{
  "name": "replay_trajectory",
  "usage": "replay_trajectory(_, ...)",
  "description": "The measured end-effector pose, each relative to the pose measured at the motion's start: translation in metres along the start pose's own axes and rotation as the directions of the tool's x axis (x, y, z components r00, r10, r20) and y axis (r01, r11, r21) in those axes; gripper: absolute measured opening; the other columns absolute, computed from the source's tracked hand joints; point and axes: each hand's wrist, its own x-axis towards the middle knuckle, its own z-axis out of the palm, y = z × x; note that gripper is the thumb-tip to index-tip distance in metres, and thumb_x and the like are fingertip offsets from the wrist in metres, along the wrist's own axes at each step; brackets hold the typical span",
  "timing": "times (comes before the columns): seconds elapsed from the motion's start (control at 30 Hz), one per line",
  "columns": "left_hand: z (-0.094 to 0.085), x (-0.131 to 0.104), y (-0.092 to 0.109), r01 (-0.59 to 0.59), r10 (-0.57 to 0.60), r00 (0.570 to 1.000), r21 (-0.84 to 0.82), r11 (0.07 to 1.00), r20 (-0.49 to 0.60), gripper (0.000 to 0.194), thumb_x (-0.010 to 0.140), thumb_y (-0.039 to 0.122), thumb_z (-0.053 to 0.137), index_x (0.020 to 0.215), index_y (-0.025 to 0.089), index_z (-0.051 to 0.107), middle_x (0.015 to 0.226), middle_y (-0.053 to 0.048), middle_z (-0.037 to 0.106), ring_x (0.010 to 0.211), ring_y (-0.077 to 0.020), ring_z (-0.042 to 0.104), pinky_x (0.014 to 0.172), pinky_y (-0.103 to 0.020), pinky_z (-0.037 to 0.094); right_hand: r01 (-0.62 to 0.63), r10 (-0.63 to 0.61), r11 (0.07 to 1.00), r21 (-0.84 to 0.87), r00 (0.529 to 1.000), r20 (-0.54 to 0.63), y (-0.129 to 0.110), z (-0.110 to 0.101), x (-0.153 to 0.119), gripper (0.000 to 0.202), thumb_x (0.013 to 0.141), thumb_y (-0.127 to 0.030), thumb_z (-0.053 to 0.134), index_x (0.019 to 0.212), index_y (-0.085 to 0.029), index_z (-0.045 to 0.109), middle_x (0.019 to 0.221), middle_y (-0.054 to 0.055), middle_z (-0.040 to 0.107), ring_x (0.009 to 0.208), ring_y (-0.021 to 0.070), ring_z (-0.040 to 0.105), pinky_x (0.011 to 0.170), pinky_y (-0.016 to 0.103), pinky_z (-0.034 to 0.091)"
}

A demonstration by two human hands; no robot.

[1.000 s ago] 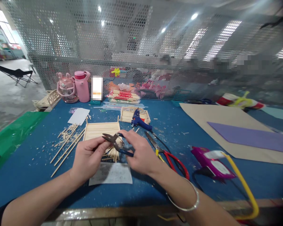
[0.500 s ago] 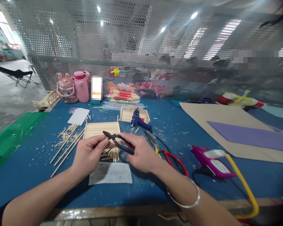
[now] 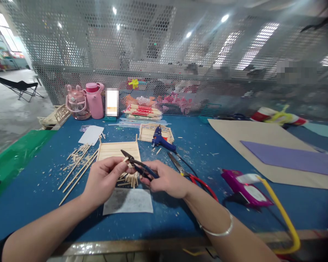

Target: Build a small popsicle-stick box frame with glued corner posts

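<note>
Between thumb and fingers, my left hand [image 3: 105, 178] pinches a short wooden stick [image 3: 125, 159], only its tip showing. My right hand [image 3: 166, 178] is closed round the dark blue handles of a pair of pliers [image 3: 136, 163]. Their jaws point up and left, right beside the stick; whether they touch it I cannot tell. Behind my hands stands a small panel of wooden sticks [image 3: 118, 149] with upright corner posts. Under them lies a pile of cut sticks [image 3: 131, 180], partly hidden, and a sheet of paper [image 3: 138, 200] is nearer me.
Long sticks [image 3: 79, 174] and scraps lie left. A blue glue gun [image 3: 164, 142] rests by another stick frame [image 3: 146, 133]. Red-handled scissors [image 3: 180, 167] lie right of my hand, with a purple device [image 3: 247, 187] and yellow cable [image 3: 282, 211] further right. Pink bottles [image 3: 95, 102] stand at the back.
The pliers have turned slightly, and my right hand has shifted a little right and changed its hold on the handles. A pale stick tip now shows at my left fingertips.
</note>
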Motion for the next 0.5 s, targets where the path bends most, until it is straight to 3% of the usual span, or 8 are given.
replay_trajectory(0.07, 0.0001, -0.0002, -0.0011, -0.007, 0.006, 1.0, -0.012, 1.0, -0.012, 0.017, 0.079, 0.028, 0.058, 0.081, 0.014, 0.068, 0.07, -0.003, 0.072, 0.066, -0.012, 0.065, 0.067, -0.02, 0.051, 0.034, -0.034, 0.999, -0.04, 0.999, 0.008, 0.0009, 0.0003, -0.0003, 0.059, 0.054, -0.005, 0.044, 0.11, -0.018, 0.058, 0.071, -0.004, 0.048, 0.059, 0.0074, 0.038, 0.053, 0.019, 0.032)
replay_trajectory(0.17, 0.0001, 0.0001, -0.0026, -0.026, 0.026, 0.999, -0.006, 1.0, -0.044, 0.017, 0.078, 0.029, 0.059, 0.082, 0.015, 0.068, 0.072, -0.003, 0.072, 0.067, -0.0115, 0.065, 0.066, -0.019, 0.051, 0.112, -0.13, 0.963, -0.246, 0.99, -0.058, -0.0001, 0.003, -0.0013, 0.065, 0.057, -0.003, 0.043, 0.119, -0.02, 0.049, 0.098, 0.002, 0.055, 0.083, 0.0132, 0.049, 0.074, 0.026, 0.04)
replay_trajectory(0.27, 0.0001, 0.0003, -0.0025, -0.047, 0.048, 0.994, 0.009, 0.999, -0.095, 0.016, 0.077, 0.028, 0.061, 0.083, 0.015, 0.068, 0.072, -0.003, 0.072, 0.066, -0.0124, 0.065, 0.064, -0.02, 0.052, 0.141, -0.219, 0.887, -0.439, 0.966, -0.133, -0.0007, 0.0065, -0.0023, 0.066, 0.059, -0.004, 0.045, 0.123, -0.019, 0.042, 0.115, 0.007, 0.051, 0.105, 0.0201, 0.046, 0.093, 0.036, 0.035)
replay_trajectory(0.5, -0.0005, -0.0003, -0.0003, -0.082, 0.091, 0.992, 0.099, 0.992, -0.093, 0.014, 0.076, 0.026, 0.061, 0.077, 0.015, 0.068, 0.072, -0.004, 0.072, 0.066, -0.0144, 0.066, 0.062, -0.022, 0.052, 0.08, -0.3, 0.733, -0.676, 0.93, -0.215, 0.0032, 0.0072, -0.0043, 0.07, 0.06, -0.007, 0.047, 0.127, -0.021, 0.035, 0.114, 0.009, 0.049, 0.107, 0.0234, 0.045, 0.096, 0.043, 0.034)
